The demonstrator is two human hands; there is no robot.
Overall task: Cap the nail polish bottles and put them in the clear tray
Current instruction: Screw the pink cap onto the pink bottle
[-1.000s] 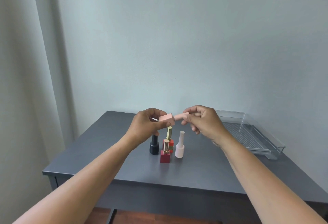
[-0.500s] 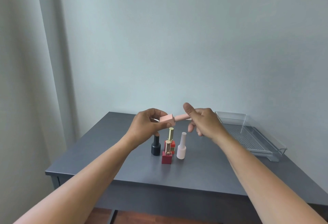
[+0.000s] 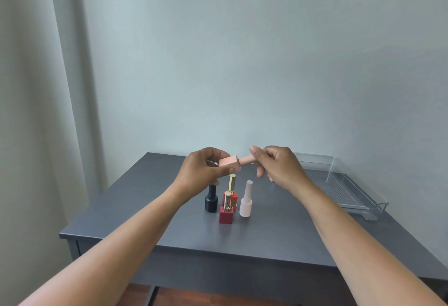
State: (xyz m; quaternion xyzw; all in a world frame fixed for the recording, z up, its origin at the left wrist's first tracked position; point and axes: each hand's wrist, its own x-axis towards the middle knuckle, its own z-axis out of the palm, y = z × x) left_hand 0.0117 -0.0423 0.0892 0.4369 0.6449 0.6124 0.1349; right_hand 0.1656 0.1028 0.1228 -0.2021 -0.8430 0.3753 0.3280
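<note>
My left hand grips a square pink nail polish bottle, held sideways above the table. Its pink cap points right, and my right hand pinches that cap between thumb and fingers. Below stand a black bottle, a dark red bottle with a gold cap, a second red bottle with a gold cap behind it, and a white bottle. The clear tray lies at the table's right side with nothing in it.
The grey table stands against a pale wall, with a curtain at the left. Its front edge runs just below the bottles, and the tray's near end reaches close to the right edge.
My right hand's fingers have shifted around the pink cap, with the thumb now raised on top. The left hand and the bottle have stayed in place.
</note>
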